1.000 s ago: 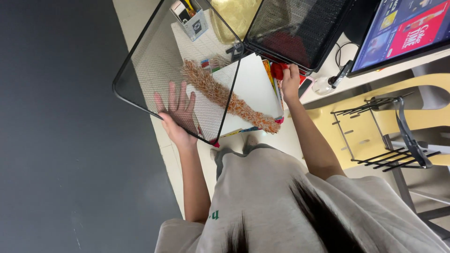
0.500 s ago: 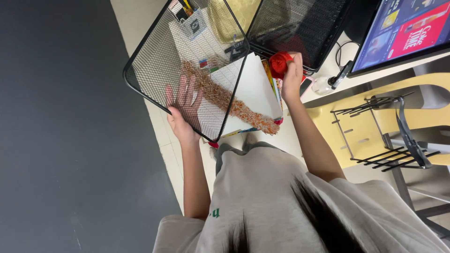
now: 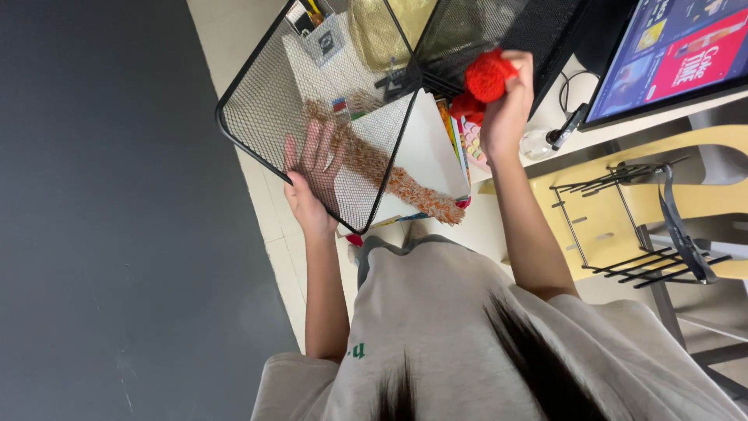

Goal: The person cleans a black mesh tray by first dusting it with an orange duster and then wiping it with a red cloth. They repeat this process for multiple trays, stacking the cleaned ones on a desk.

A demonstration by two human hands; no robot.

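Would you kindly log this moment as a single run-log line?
left hand: flat behind black mesh basket wall | right hand: grips red knitted item | basket: tilted, holds orange knitted strip

White desk [image 3: 499,222], books [image 3: 452,132], computer mouse [image 3: 536,144]

Two hands are up: the left hand [image 3: 312,175] spread flat behind the mesh, the right hand [image 3: 506,105] closed round one red knitted toy [image 3: 487,78]. One black mesh basket [image 3: 265,93], tilted. One white board [image 3: 425,148] with one long orange-brown knitted strip [image 3: 389,175] across it. One monitor [image 3: 670,54], lit. One yellow chair [image 3: 608,218] and one black wire rack [image 3: 647,234] on it. One person in a grey shirt [image 3: 444,335]. Small items lie beyond the mesh, too blurred to count.
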